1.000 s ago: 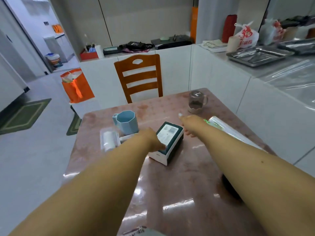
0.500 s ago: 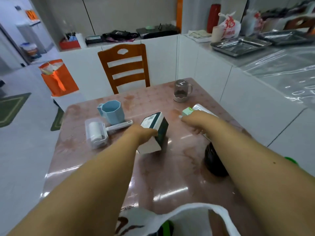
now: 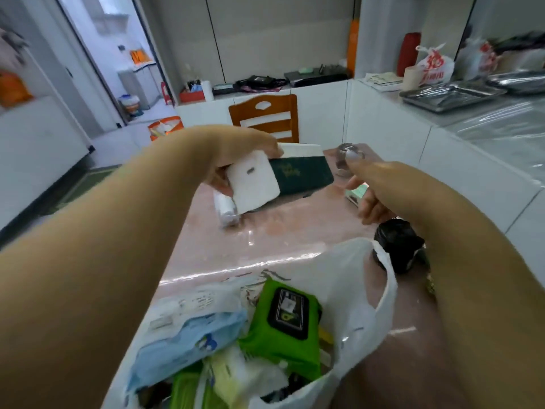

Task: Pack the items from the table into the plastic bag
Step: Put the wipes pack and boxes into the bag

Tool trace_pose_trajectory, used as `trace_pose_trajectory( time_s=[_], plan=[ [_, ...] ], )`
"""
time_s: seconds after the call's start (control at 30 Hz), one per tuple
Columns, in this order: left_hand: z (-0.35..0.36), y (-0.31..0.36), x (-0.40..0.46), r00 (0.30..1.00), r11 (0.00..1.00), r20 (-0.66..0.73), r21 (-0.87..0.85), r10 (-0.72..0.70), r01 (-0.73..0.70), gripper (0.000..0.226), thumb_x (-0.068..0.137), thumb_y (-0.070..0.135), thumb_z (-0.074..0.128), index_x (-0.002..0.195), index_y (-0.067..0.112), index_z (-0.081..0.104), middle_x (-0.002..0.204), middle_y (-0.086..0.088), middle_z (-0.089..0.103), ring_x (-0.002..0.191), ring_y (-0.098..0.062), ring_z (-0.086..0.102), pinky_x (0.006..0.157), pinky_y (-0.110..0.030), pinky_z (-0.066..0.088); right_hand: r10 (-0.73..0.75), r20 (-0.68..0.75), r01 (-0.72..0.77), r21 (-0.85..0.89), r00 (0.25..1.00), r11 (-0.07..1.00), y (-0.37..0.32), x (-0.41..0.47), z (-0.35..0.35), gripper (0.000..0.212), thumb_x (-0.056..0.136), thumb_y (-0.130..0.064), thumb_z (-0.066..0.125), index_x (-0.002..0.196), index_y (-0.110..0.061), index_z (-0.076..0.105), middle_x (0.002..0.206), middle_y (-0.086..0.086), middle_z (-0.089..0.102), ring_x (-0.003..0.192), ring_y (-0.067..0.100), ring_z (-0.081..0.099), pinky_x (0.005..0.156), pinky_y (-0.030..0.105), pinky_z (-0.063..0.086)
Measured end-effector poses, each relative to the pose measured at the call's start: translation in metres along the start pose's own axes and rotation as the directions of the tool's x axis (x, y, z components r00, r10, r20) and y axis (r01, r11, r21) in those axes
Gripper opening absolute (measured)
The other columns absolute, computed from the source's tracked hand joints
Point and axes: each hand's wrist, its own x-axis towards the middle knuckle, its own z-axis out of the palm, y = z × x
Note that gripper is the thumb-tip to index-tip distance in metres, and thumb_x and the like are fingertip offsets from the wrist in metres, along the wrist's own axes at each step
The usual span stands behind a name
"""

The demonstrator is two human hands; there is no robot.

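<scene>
Your left hand (image 3: 233, 163) has lifted the box (image 3: 280, 175) off the desk (image 3: 280, 231) since half a second ago and grips it in the air, so it looks headed for the plastic bag (image 3: 362, 290) at the near edge, mouth open. Your right hand (image 3: 374, 196) curls round a pale tube (image 3: 356, 193), barely visible. Counts: one box, one lint roller (image 3: 225, 209), one glass cup (image 3: 345, 160), one black roll (image 3: 396, 246); bag holds two green packs (image 3: 283, 326), one blue pack (image 3: 188, 340).

Left hand (image 3: 236, 156) raised, fingers (image 3: 219, 184) clamped; right hand (image 3: 380, 187) forward, fingers curled loosely
</scene>
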Motion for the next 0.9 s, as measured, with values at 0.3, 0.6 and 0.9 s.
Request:
trace_pose_trajectory(
  time_s=[0.3,0.6,0.9],
  plan=[
    [0.001,-0.059,-0.127,0.983,0.979,-0.123,0.168,0.134,-0.112,0.039,0.070,0.056,0.068,0.092,0.027,0.057,0.091,-0.002,0.067,0.080,-0.020,0.065,0.059,-0.032,0.055,0.036,-0.251,-0.094,-0.224,0.967,0.970,0.029,-0.068,0.019,0.078,0.076,-0.082,0.031,0.124,-0.022,0.047,0.101,0.006,0.063,0.097,0.031,0.059,0.079,0.039,0.044],
    [0.025,-0.096,-0.197,0.990,0.934,-0.115,0.357,0.078,-0.032,0.051,0.055,0.075,0.055,0.088,0.036,0.058,0.086,0.005,0.064,0.079,-0.014,0.061,0.075,-0.038,0.057,-0.121,0.022,0.083,0.611,0.992,0.787,0.027,-0.081,0.041,0.038,0.086,-0.055,0.057,0.109,-0.025,0.054,0.077,0.009,0.071,0.056,0.017,0.065,0.079,0.043,0.057],
    [0.122,-0.115,-0.130,0.915,0.818,-0.303,0.573,0.268,-0.050,0.072,0.067,0.072,0.050,0.129,0.038,0.036,0.112,-0.002,0.056,0.095,-0.020,0.053,0.072,-0.034,0.052,-0.332,0.074,0.142,0.802,0.940,0.581,0.022,-0.092,0.044,0.069,0.076,-0.073,0.039,0.124,-0.024,0.049,0.098,0.014,0.073,0.055,0.020,0.057,0.048,0.025,0.050]
  ],
)
